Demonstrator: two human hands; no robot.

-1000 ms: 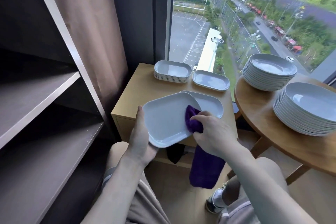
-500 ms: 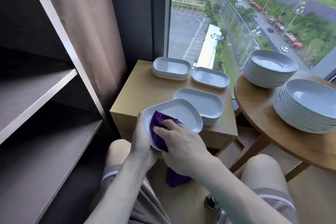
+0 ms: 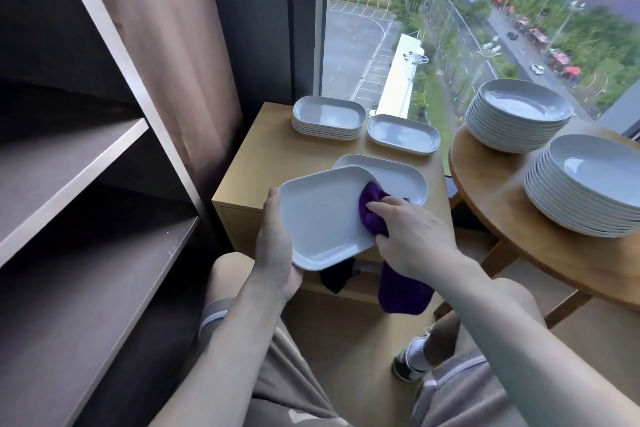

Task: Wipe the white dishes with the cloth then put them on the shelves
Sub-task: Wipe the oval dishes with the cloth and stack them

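White dish point(image 3: 322, 218) is in the air above the near edge of the wooden cabinet point(image 3: 263, 156), tipped so its inner face looks up at us, just in front of a low stack of like dishes point(image 3: 398, 173). Our left hand point(image 3: 277, 253) grips it at the near left corner: the thumb lies along the left rim, and the palm cups underneath, where the fingers are hidden. Our right hand point(image 3: 412, 239) has its fingers curled over a bunched purple cloth point(image 3: 372, 208) and presses it onto the right part of the dish face, while the loose tail of the cloth hangs down below the wrist.

To do this step well, we judge that the wad should sweep from the right side across to the left rim, then follow the raised edge all the way round, corners included. The left grip likely needs to brace against each push, since the dish is held from one corner only and could pivot. We would gather the hanging tail so it does not brush the stack behind. The underside probably wants a pass too before the dish goes to the shelves point(image 3: 86, 166) on the left.
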